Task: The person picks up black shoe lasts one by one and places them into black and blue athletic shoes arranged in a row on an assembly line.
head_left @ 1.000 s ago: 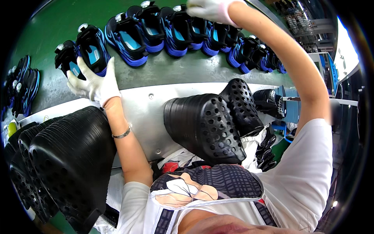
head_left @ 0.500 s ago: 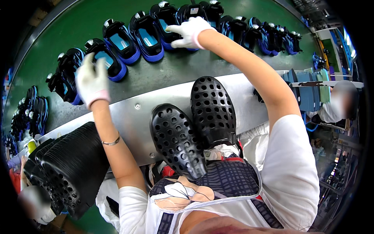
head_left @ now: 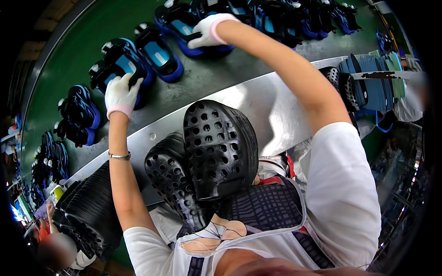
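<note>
In a white glove with a pink cuff, my left hand (head_left: 122,94) is closed over the heel of a black-and-blue shoe (head_left: 120,64), with a dark piece showing between thumb and fingers. Farther right, my right hand (head_left: 209,32), gloved the same way, grips the heel end of another black-and-blue shoe (head_left: 182,25); its fingertips are partly hidden. Between these two sits a shoe (head_left: 159,55) with a light-blue insole, untouched. Close to my body stand two stacks of black perforated shoe-shaped forms, one larger (head_left: 216,142) and one lower (head_left: 165,177).
More shoes (head_left: 80,112) line the green-and-grey table (head_left: 184,83). A metal ledge (head_left: 262,110) runs along its near side. Another black form stack (head_left: 87,207) stands at left. Blue-grey insoles (head_left: 373,83) are racked at right. Other people (head_left: 55,250) are at the sides.
My view has turned and the shoes appear shifted. My left hand, earlier open and blurred over the shoes, has closed on a shoe heel. My right hand has closed on a shoe too.
</note>
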